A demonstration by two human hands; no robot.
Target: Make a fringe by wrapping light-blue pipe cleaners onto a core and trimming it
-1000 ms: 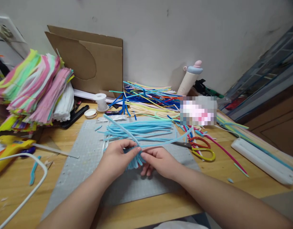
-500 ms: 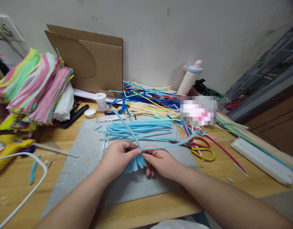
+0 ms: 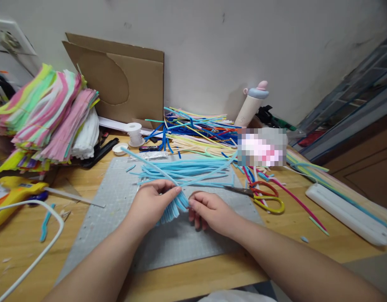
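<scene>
My left hand (image 3: pixel 154 202) is closed around a pleated bunch of light blue pipe cleaners (image 3: pixel 173 209), with the thumb pressed on top. From the bunch, two long free ends stick out: one end (image 3: pixel 146 161) slants up to the left, the other end (image 3: pixel 212 170) up to the right. My right hand (image 3: pixel 209 209) is closed at the right edge of the bunch, thumb and forefinger pinched at a blue strand there; the exact grip is partly hidden. Loose light blue pipe cleaners (image 3: pixel 187 167) lie behind my hands on a grey cutting mat (image 3: pixel 102 218).
Scissors (image 3: pixel 269 197) lie right of the mat. At left are a yellow glue gun (image 3: pixel 19 193) with a white cord, a metal ruler (image 3: pixel 75 197) and stacked pipe cleaner bundles (image 3: pixel 51 117). Behind stand a spool (image 3: pixel 135 134), cardboard (image 3: pixel 139 84) and a bottle (image 3: pixel 252 107); a white bar (image 3: pixel 347 214) lies right.
The two free ends have swung: the left one leans further left and the right one now points up. My right hand has drawn slightly away from my left thumb, down the bunch's edge.
</scene>
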